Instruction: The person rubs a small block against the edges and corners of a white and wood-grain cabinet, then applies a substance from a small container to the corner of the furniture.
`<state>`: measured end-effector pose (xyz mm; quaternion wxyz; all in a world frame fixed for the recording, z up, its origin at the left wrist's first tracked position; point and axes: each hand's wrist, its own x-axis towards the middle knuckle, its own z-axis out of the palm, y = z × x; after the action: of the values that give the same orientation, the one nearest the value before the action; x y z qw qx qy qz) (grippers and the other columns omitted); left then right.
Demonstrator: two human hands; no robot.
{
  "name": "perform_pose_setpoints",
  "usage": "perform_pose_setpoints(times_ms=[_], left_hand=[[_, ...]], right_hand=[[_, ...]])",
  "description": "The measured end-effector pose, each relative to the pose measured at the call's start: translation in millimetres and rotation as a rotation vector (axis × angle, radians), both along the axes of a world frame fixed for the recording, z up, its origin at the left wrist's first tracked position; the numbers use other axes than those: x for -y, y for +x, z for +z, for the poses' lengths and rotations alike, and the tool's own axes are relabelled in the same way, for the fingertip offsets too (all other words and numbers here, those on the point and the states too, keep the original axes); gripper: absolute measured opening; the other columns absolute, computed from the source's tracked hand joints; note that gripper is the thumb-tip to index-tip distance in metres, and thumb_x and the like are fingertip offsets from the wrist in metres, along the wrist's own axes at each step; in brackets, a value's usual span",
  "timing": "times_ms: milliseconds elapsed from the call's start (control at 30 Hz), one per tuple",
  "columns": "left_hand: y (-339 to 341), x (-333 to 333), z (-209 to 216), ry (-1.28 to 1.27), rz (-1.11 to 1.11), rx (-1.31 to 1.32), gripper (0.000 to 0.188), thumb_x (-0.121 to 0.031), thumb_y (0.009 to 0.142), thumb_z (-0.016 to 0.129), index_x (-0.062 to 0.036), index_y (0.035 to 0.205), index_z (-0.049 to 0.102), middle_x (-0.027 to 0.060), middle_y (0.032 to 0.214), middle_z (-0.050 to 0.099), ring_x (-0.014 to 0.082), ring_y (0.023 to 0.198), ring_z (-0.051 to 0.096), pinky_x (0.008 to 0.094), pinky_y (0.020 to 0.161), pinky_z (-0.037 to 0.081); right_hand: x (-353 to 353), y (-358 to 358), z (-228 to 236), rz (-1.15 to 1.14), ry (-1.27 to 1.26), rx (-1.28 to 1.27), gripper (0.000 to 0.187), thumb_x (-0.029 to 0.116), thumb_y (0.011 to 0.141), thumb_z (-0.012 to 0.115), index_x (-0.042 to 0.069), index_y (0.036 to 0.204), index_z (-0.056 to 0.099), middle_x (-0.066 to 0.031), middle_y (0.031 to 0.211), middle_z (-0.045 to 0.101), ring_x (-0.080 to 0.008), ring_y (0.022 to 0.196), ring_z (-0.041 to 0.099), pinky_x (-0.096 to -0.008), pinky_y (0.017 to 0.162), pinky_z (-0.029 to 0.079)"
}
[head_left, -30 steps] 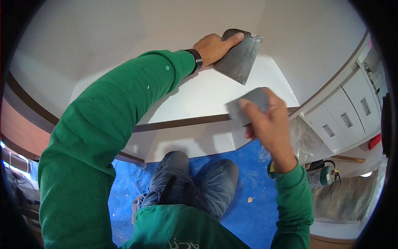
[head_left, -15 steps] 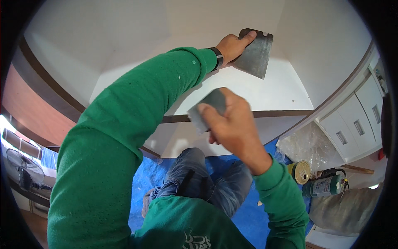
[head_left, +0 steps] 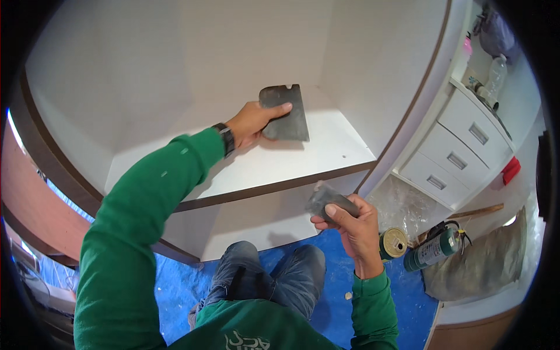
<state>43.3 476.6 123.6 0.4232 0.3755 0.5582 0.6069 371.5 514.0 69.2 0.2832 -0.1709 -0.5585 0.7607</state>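
Head view: white shelf (head_left: 329,143) as landmark. Above its middle, left hand (head_left: 256,121) closed on the left side of a wide dark-grey plate (head_left: 289,123), thumb flat on top, fingers under; cannot tell if plate and shelf touch. Just in front of the shelf's brown edge, toward its right end, right hand (head_left: 357,227) curled around a smaller grey scraper (head_left: 340,202), thumb on its face, pale blurred tip pointing left. Right of the shelf, white drawers (head_left: 458,158); below and right of it, round tin (head_left: 394,243) beside green cylinder (head_left: 433,249). Below the shelf, blue floor sheet (head_left: 332,291).
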Motion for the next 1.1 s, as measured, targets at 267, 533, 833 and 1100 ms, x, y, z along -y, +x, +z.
perform_pose_setpoints(times_ms=[267,533,833,1100], left_hand=[[127,97,39,0.069,0.022,0.127,0.050,-0.029,0.099,0.072,0.0029,0.135,0.057,0.0105,0.123,0.068,0.0188,0.109,0.067,0.0354,0.094,0.057],[196,125,-18,0.203,0.341,0.298,0.032,-0.017,0.099,0.071,0.0028,0.123,0.064,0.0099,0.114,0.071,0.0173,0.101,0.069,0.0325,0.087,0.059],[217,125,-65,0.333,0.492,0.213,0.026,-0.011,0.098,0.071,0.0012,0.121,0.066,0.0074,0.111,0.072,0.0127,0.095,0.067,0.0285,0.084,0.056],[222,128,-82,0.330,0.368,0.134,0.021,-0.010,0.099,0.070,0.0021,0.117,0.068,0.0063,0.105,0.073,0.0114,0.091,0.067,0.0277,0.082,0.055]], right_hand=[[19,10,-12,-0.123,-0.118,-0.229,0.034,0.010,0.102,0.062,-0.005,0.131,0.053,-0.0192,0.116,0.069,-0.0290,0.096,0.073,-0.0416,0.082,0.063],[73,13,-12,-0.207,-0.025,-0.329,0.029,0.012,0.105,0.060,-0.003,0.129,0.054,-0.0120,0.116,0.069,-0.0191,0.096,0.071,-0.0331,0.086,0.058],[84,33,-23,-0.326,0.460,-0.041,0.023,0.008,0.104,0.060,-0.007,0.122,0.058,-0.0106,0.100,0.072,-0.0151,0.084,0.069,-0.0275,0.079,0.055],[69,49,-39,-0.132,0.529,0.120,0.024,0.006,0.104,0.059,-0.007,0.124,0.060,-0.0126,0.098,0.069,-0.0173,0.081,0.071,-0.0296,0.071,0.056]])
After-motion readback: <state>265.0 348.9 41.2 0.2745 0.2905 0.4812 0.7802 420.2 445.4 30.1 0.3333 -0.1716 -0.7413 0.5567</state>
